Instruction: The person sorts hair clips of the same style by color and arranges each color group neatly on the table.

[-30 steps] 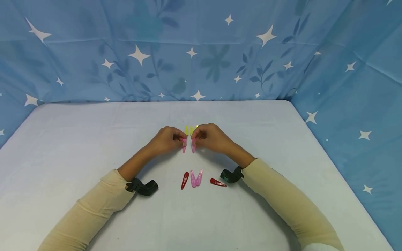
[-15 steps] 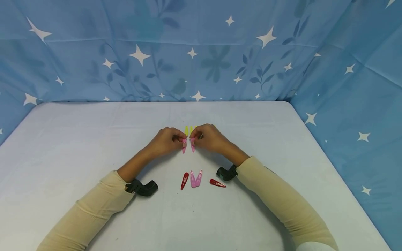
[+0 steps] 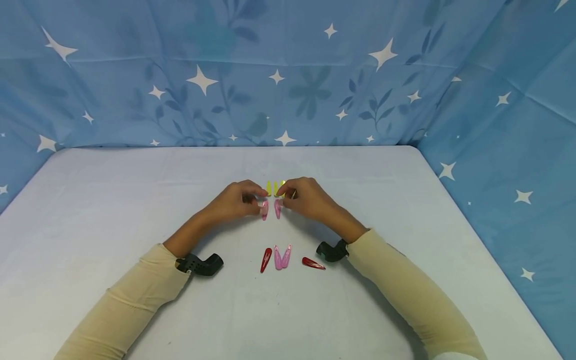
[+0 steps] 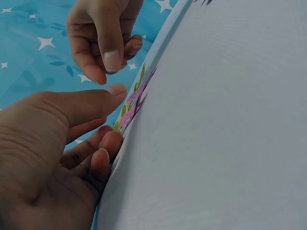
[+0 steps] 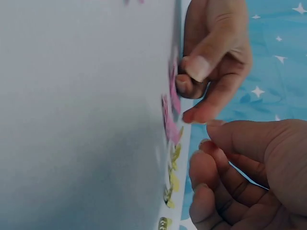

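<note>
Two pink hair clips point(image 3: 265, 210) point(image 3: 277, 209) lie side by side on the white table, between my hands. My left hand point(image 3: 238, 200) is just beside the left clip, its thumb and index finger parted with nothing pinched. Close by the other clip, my right hand point(image 3: 308, 197) also has thumb and forefinger spread apart. In the left wrist view the pink clips point(image 4: 128, 116) show past the left fingertips. The right wrist view has a pink clip point(image 5: 170, 127) lying clear of the right fingers. Yellow hair clips point(image 3: 268, 188) form a row just behind, partly hidden by the right hand.
Nearer the front of the table point(image 3: 225, 320) lie two more pink clips point(image 3: 278, 257) point(image 3: 286, 256), touching at their lower ends. A red clip point(image 3: 266, 260) is left of them, another red clip point(image 3: 313, 263) to the right. A blue star-patterned curtain point(image 3: 288, 100) borders the table.
Both hands have let go of the pink clips they were pinching, and their fingers have spread. The clips now lie on the table. The red clips and front pink pair have stayed put.
</note>
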`<state>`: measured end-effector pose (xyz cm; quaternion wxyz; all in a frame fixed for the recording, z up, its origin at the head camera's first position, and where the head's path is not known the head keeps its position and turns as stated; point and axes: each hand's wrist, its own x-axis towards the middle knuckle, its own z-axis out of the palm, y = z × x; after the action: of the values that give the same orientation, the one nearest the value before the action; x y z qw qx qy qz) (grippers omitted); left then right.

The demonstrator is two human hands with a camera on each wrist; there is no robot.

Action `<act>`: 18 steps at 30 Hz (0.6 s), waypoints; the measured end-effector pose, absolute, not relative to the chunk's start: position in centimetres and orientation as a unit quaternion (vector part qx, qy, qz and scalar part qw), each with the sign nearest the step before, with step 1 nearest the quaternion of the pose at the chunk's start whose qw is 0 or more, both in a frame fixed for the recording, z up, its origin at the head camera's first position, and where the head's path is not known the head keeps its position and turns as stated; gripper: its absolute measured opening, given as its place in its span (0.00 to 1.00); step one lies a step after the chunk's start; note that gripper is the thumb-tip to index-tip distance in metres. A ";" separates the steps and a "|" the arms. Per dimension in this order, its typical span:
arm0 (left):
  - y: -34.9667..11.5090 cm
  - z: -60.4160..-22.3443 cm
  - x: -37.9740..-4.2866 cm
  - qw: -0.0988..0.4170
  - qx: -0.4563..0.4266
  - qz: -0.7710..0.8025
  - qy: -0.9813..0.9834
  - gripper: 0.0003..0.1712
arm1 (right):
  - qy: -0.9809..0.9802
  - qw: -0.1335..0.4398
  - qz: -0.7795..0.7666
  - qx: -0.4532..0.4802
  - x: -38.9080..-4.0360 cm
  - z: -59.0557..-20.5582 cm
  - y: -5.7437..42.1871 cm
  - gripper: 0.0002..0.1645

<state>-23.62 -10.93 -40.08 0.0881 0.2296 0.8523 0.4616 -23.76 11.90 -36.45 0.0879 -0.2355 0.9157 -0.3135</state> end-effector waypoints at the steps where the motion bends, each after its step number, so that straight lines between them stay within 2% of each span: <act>1: -10.9 -40.1 -23.6 0.094 0.232 0.461 0.851 0.20 | 0.913 0.092 -0.319 -0.238 -23.6 -36.4 12.1 0.10; 10: -10.4 -40.2 -23.4 0.100 0.242 0.432 0.863 0.25 | 0.891 0.139 -0.344 -0.261 -21.6 -36.5 13.6 0.10; 18: -10.4 -40.0 -23.2 0.105 0.235 0.406 0.877 0.29 | 0.885 0.182 -0.328 -0.275 -19.1 -36.1 14.0 0.13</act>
<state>-23.21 -10.40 -39.97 0.1050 0.2352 0.8766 0.4065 -19.06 14.03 -36.11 0.1821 -0.2747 0.8854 -0.3278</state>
